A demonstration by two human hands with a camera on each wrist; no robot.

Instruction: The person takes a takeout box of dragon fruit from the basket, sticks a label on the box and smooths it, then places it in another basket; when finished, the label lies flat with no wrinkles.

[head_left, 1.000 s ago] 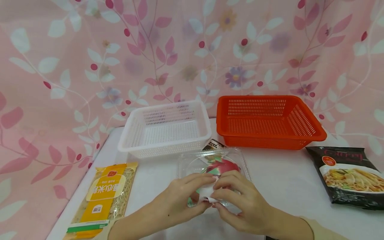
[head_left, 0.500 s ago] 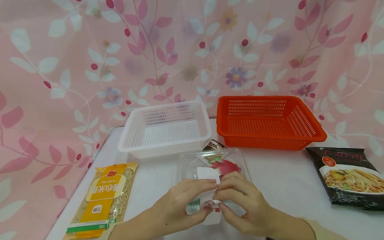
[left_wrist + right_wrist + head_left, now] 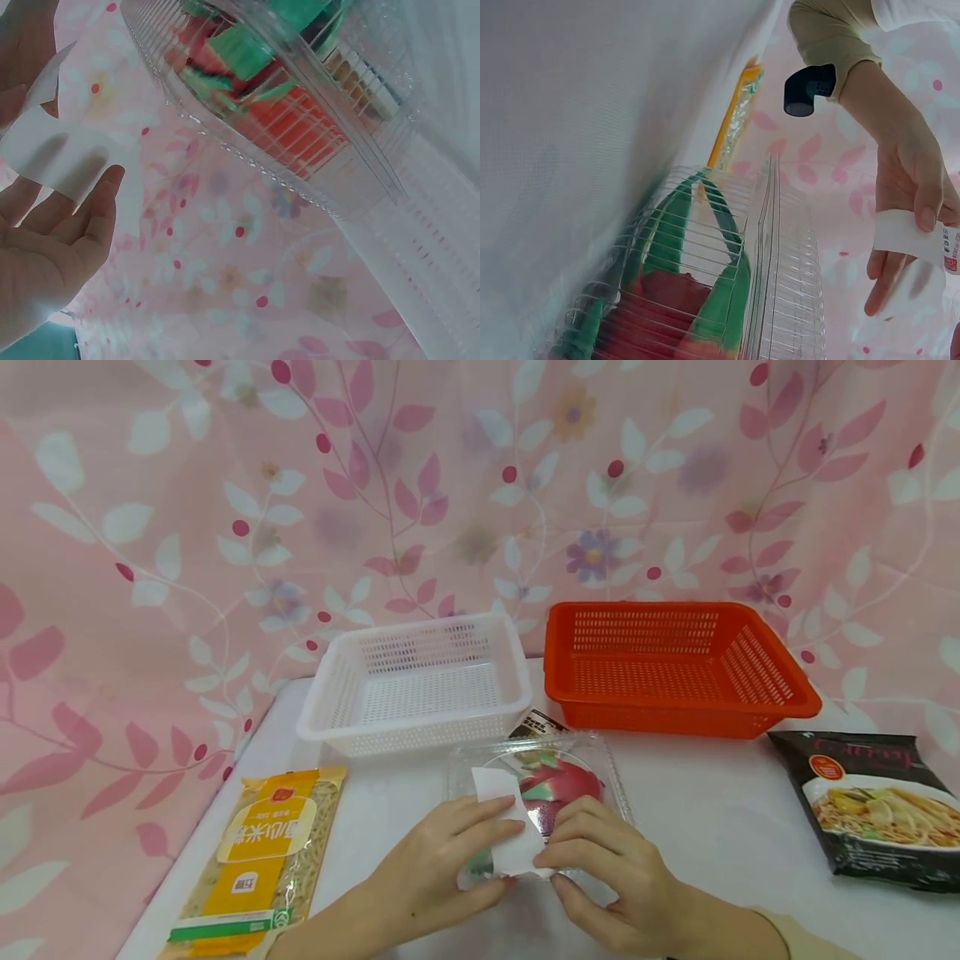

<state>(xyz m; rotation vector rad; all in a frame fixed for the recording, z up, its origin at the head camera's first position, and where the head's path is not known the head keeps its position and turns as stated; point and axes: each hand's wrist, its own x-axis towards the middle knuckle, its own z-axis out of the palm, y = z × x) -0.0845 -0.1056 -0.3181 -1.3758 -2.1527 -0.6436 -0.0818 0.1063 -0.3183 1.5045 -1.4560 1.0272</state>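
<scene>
A white slip of paper (image 3: 517,852) is held between both hands over a clear plastic clamshell box (image 3: 618,793). My left hand (image 3: 450,868) grips its left side, thumb below and fingers across it; the right wrist view shows black and red print on one end. My right hand (image 3: 611,877) pinches the lower right edge near a torn-looking corner. Inside the box lies a red, green-leaved dragon fruit (image 3: 573,782). Part of the box's near side is hidden behind the hands and paper.
A white basket (image 3: 420,731) and a red basket (image 3: 675,714) stand at the back. To the left lies a yellow noodle packet (image 3: 255,860), to the right a black noodle packet (image 3: 877,810). A dark printed card (image 3: 538,724) shows behind the box.
The paper slip has been turned and spread, from bunched between the fingers to a wider sheet leaning left, with more of the dragon fruit showing. The box stays where it was.
</scene>
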